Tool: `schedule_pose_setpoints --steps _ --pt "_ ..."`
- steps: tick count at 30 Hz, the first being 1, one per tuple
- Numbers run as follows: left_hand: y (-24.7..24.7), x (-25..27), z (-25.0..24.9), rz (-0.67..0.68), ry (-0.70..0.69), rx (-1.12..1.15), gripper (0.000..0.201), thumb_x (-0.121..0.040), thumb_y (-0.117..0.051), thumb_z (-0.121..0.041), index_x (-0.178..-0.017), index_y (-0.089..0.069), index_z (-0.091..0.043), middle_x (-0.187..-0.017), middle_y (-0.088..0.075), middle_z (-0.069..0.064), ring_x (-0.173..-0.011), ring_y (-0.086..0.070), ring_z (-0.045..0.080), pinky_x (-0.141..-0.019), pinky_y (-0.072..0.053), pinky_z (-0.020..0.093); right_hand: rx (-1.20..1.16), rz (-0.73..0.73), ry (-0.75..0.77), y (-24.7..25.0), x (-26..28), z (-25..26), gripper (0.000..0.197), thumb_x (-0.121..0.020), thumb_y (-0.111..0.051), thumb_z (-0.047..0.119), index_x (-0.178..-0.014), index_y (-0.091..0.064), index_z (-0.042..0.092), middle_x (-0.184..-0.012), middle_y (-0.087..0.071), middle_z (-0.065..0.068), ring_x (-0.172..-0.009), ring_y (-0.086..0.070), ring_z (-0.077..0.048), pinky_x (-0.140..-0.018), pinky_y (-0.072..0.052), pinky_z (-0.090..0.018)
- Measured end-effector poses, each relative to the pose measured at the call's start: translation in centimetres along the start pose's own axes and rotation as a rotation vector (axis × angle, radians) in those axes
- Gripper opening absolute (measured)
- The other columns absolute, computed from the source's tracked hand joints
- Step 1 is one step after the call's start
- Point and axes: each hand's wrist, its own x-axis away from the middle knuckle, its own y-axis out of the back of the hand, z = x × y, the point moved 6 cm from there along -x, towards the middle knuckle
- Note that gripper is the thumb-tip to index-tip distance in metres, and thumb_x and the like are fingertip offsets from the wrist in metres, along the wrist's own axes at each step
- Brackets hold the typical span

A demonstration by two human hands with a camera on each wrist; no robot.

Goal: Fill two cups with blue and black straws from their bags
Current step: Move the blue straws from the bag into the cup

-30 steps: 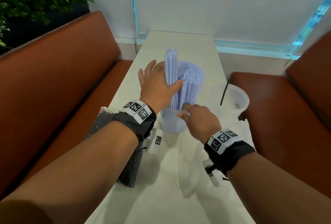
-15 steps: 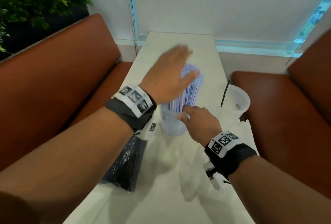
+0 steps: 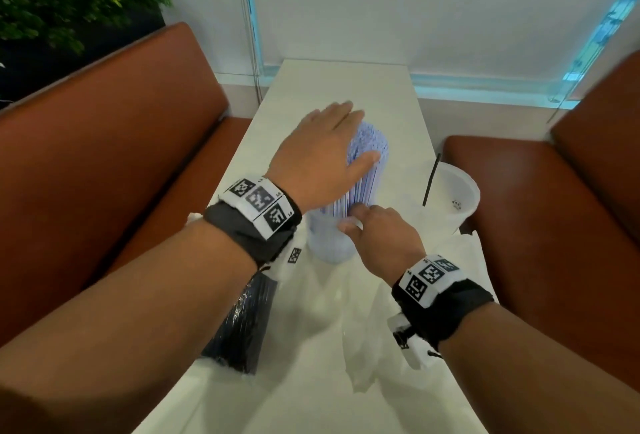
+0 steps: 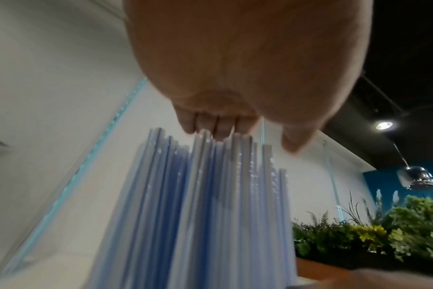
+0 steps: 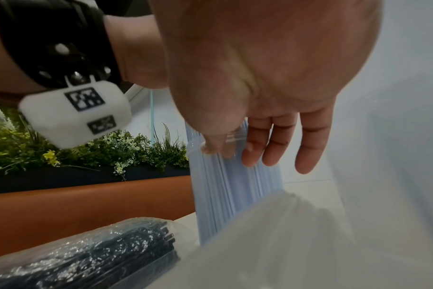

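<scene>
A clear cup packed with blue straws stands mid-table. My left hand lies flat on the straw tops, fingers straight; the left wrist view shows the fingertips touching the blue straws. My right hand grips the cup at its rim, thumb in front and fingers behind; in the right wrist view the right hand wraps the rim. To the right stands a second cup holding one black straw. A bag of black straws lies under my left forearm.
An empty clear bag lies crumpled on the white table below my right wrist. Brown benches run along both sides, with a planter behind the left one. The second cup sits near the table's right edge.
My left hand let go of the raised bunch of blue straws and moved on top of them, flat. The bunch now sits level with the others. The right hand stayed at the cup.
</scene>
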Motion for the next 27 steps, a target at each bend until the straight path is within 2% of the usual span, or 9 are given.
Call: schedule_pose_setpoints --steps 4,7,9,11,14,16,20,23,27 --pt "-1.2 0.7 0.3 0.128 -0.039 -0.017 0.087 -0.092 -0.045 -0.071 -0.157 -0.028 -0.017 -0.166 -0.023 0.006 -0.153 -0.018 0.024 -0.123 -0.01 0.037 0.008 0.014 -0.012 0.0 0.1 -0.1 0.031 -0.102 -0.037 0.051 -0.122 -0.052 0.034 -0.104 -0.055 0.004 -0.1 -0.047 -0.02 -0.073 -0.039 -0.037" --pt "0.6 1.1 3.0 -0.029 0.133 0.183 0.096 -0.08 -0.043 -0.086 -0.155 -0.034 -0.028 -0.167 -0.02 0.0 -0.154 -0.014 0.018 -0.122 -0.011 0.035 0.008 -0.011 0.015 0.2 0.3 0.0 0.027 -0.102 -0.039 0.053 -0.109 -0.051 0.029 -0.093 -0.051 0.005 -0.094 -0.047 -0.022 -0.069 -0.039 -0.037" --pt "-0.2 2.0 3.9 -0.006 0.256 0.296 0.104 -0.072 -0.049 -0.09 -0.156 -0.03 -0.032 -0.168 -0.01 -0.005 -0.154 -0.011 0.012 -0.124 -0.015 0.038 0.005 -0.016 0.02 0.2 0.4 0.2 0.026 -0.102 -0.04 0.052 -0.106 -0.05 0.029 -0.092 -0.051 0.004 -0.093 -0.048 -0.023 -0.068 -0.039 -0.037" --pt "-1.8 2.9 2.9 0.028 0.278 0.414 0.103 -0.066 -0.06 -0.088 -0.153 -0.032 -0.039 -0.166 -0.006 -0.015 -0.152 -0.013 0.006 -0.122 -0.022 0.035 -0.015 -0.012 0.034 0.1 0.3 0.5 0.026 -0.101 -0.042 0.051 -0.11 -0.053 0.03 -0.097 -0.055 0.003 -0.099 -0.05 -0.024 -0.071 -0.041 -0.037" --pt "-3.4 2.5 1.4 -0.044 0.252 0.44 0.109 -0.053 -0.059 -0.096 -0.148 -0.033 -0.049 -0.165 -0.007 -0.019 -0.153 -0.012 0.008 -0.115 -0.024 0.032 -0.086 -0.021 0.044 0.1 0.2 0.8 0.031 -0.101 -0.044 0.047 -0.125 -0.057 0.031 -0.117 -0.06 0.003 -0.11 -0.053 -0.023 -0.081 -0.049 -0.039" --pt "-3.7 2.0 1.8 -0.122 0.263 0.407 0.097 -0.059 -0.064 -0.089 -0.144 -0.043 -0.046 -0.165 -0.015 -0.012 -0.15 -0.022 0.012 -0.113 -0.03 0.032 -0.041 -0.024 0.04 0.0 -0.1 0.8 0.033 -0.101 -0.043 0.048 -0.125 -0.057 0.031 -0.114 -0.06 0.001 -0.107 -0.053 -0.023 -0.076 -0.045 -0.036" --pt "-4.2 0.6 3.7 -0.247 0.261 0.349 0.061 -0.082 -0.074 -0.052 -0.138 -0.056 -0.035 -0.159 -0.032 -0.005 -0.14 -0.041 0.017 -0.108 -0.044 0.039 -0.009 -0.028 0.03 0.0 -1.9 0.8 0.03 -0.101 -0.041 0.05 -0.117 -0.055 0.03 -0.1 -0.057 0.002 -0.101 -0.051 -0.023 -0.069 -0.037 -0.035" --pt "-4.7 -1.2 5.2 -0.27 0.283 0.356 0.057 -0.085 -0.073 -0.049 -0.137 -0.057 -0.033 -0.157 -0.035 -0.004 -0.137 -0.043 0.018 -0.108 -0.044 0.039 -0.025 -0.008 0.017 0.2 -4.1 1.2 0.03 -0.102 -0.04 0.048 -0.117 -0.055 0.028 -0.103 -0.058 0.001 -0.104 -0.052 -0.025 -0.071 -0.036 -0.036" --pt "-4.7 -3.1 6.5 -0.197 0.323 0.336 0.062 -0.083 -0.071 -0.055 -0.139 -0.054 -0.035 -0.156 -0.033 -0.004 -0.136 -0.043 0.022 -0.107 -0.045 0.044 0.035 0.043 0.003 0.7 -6.2 1.5 0.033 -0.103 -0.042 0.042 -0.127 -0.053 0.023 -0.116 -0.062 -0.007 -0.11 -0.056 -0.032 -0.077 -0.042 -0.037"
